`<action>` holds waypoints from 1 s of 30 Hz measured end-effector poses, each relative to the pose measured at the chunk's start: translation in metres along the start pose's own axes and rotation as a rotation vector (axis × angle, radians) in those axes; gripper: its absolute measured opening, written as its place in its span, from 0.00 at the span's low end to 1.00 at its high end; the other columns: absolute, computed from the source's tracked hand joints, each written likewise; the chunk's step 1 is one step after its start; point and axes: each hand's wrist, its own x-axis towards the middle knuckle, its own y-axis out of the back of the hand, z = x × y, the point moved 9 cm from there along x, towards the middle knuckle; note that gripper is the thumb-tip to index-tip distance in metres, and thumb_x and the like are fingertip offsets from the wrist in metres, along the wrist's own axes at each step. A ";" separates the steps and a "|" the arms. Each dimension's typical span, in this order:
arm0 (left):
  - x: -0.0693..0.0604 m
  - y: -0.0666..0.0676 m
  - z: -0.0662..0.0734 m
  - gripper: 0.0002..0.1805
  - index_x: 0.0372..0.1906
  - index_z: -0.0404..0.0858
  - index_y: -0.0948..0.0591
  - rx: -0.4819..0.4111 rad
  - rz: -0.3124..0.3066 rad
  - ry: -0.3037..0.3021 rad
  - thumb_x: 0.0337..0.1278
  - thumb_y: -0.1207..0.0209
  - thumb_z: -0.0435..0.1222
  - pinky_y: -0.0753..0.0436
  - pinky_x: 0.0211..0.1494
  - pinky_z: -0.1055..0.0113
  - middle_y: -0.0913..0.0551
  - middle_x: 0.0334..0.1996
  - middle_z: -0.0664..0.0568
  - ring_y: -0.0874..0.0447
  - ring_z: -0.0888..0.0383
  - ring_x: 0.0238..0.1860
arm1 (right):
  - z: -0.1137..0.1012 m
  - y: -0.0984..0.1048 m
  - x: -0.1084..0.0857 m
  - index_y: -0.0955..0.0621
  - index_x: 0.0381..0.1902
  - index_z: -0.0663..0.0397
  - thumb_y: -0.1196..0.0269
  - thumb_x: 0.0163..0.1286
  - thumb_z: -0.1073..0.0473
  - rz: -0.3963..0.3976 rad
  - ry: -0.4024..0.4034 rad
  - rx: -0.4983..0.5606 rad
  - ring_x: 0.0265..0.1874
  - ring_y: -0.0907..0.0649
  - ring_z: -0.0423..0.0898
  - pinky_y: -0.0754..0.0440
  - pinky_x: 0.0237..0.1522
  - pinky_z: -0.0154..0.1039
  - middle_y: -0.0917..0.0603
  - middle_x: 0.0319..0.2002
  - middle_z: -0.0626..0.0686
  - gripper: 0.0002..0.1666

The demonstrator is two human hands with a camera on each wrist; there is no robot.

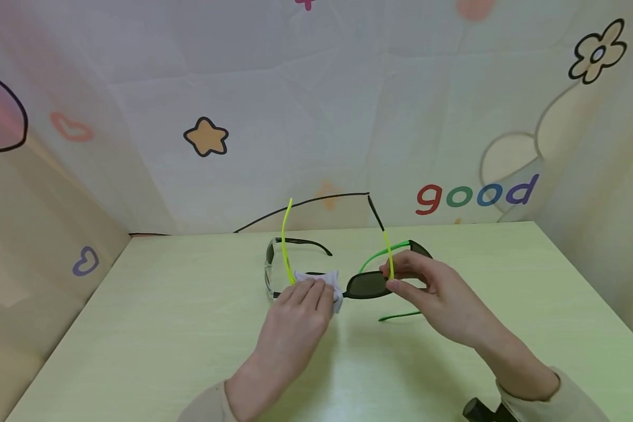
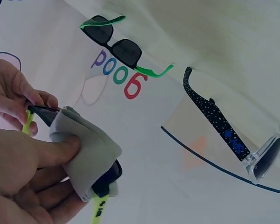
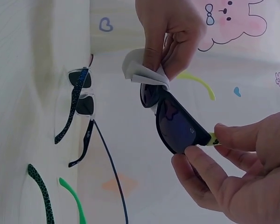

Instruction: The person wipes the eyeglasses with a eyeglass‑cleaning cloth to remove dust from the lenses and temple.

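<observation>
Sunglasses (image 1: pixel 368 285) with dark lenses and neon yellow temples are held up between both hands, above the table. My left hand (image 1: pixel 299 319) pinches a pale grey cloth (image 2: pixel 91 151) folded around one lens, thumb on one side and fingers on the other. With its thumb and fingertips, my right hand (image 1: pixel 443 290) grips the other end of the frame, by the hinge of a yellow temple (image 3: pixel 213 139). The uncovered lens (image 3: pixel 176 123) faces the right wrist camera. Most of the covered lens is hidden by the cloth.
Clear-framed sunglasses (image 2: pixel 266 158) with dark speckled temples lie on the table (image 1: pixel 137 328) at the back left. Green-templed sunglasses (image 2: pixel 126 51) lie behind my right hand. A black object (image 1: pixel 480 410) shows by the right sleeve. A printed curtain (image 1: pixel 306 117) stands behind the table.
</observation>
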 end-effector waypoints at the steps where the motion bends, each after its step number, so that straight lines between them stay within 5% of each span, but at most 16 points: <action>1: 0.000 0.002 0.000 0.21 0.45 0.34 0.13 -0.011 0.023 0.000 0.40 0.22 0.25 0.14 0.51 0.62 0.10 0.43 0.46 0.12 0.51 0.48 | 0.000 0.000 0.000 0.17 0.50 0.53 0.37 0.77 0.62 0.000 -0.002 0.002 0.51 0.16 0.46 0.17 0.52 0.38 0.15 0.49 0.48 0.07; 7: -0.004 0.012 -0.001 0.17 0.38 0.36 0.13 -0.056 0.171 -0.015 0.38 0.23 0.22 0.14 0.43 0.64 0.10 0.36 0.50 0.11 0.54 0.39 | 0.002 0.000 -0.001 0.17 0.51 0.53 0.37 0.77 0.61 0.005 -0.010 0.004 0.51 0.15 0.47 0.16 0.51 0.38 0.15 0.48 0.49 0.08; 12: -0.005 0.014 -0.002 0.16 0.35 0.36 0.14 -0.068 0.211 -0.020 0.38 0.24 0.22 0.14 0.40 0.64 0.11 0.33 0.51 0.12 0.55 0.37 | 0.003 0.001 -0.001 0.18 0.52 0.53 0.38 0.78 0.61 0.011 -0.016 -0.003 0.49 0.14 0.47 0.15 0.51 0.38 0.15 0.48 0.50 0.08; 18: -0.003 0.005 0.003 0.20 0.41 0.33 0.14 -0.037 0.091 -0.015 0.36 0.23 0.23 0.14 0.44 0.62 0.12 0.37 0.47 0.13 0.51 0.40 | 0.004 0.001 -0.002 0.18 0.52 0.52 0.39 0.78 0.61 0.011 -0.018 -0.025 0.47 0.14 0.47 0.15 0.49 0.40 0.15 0.48 0.51 0.08; 25: -0.003 -0.013 0.012 0.22 0.51 0.32 0.15 0.053 -0.101 -0.029 0.47 0.25 0.27 0.16 0.55 0.61 0.13 0.47 0.44 0.15 0.49 0.50 | 0.002 0.000 -0.001 0.19 0.51 0.51 0.39 0.79 0.61 0.015 0.001 -0.052 0.48 0.14 0.47 0.15 0.50 0.41 0.15 0.49 0.50 0.07; 30: -0.004 -0.018 0.013 0.23 0.55 0.33 0.16 0.068 -0.165 -0.026 0.51 0.26 0.29 0.17 0.59 0.61 0.14 0.51 0.44 0.16 0.50 0.53 | 0.002 0.001 -0.002 0.20 0.50 0.49 0.39 0.79 0.60 0.022 0.005 -0.079 0.47 0.14 0.46 0.15 0.48 0.43 0.15 0.48 0.49 0.06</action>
